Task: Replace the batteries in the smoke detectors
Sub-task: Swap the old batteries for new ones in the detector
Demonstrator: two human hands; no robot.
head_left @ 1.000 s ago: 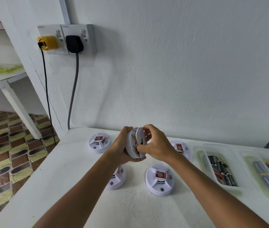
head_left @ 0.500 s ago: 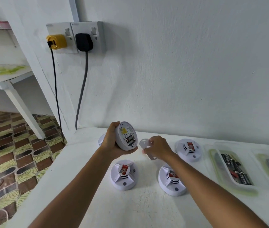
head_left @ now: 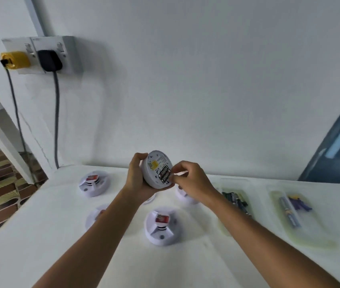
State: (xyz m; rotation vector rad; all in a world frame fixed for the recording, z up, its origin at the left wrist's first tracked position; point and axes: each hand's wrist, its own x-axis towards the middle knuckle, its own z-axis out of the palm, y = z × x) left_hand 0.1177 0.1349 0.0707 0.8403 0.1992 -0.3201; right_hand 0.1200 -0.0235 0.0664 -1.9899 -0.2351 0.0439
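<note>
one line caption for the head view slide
Left hand holds detector; right hand fingers its batteries.

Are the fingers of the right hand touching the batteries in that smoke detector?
Touching. The head view shows the fingertips meeting the batteries in the held smoke detector.

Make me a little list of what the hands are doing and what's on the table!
left hand: holds the smoke detector up, back side showing
right hand: fingertips at the black batteries in its slot
table: four more detectors, one partly hidden by the right hand
near tray: dark batteries
far tray: blue and purple batteries
wall: yellow plug, black plug
</note>
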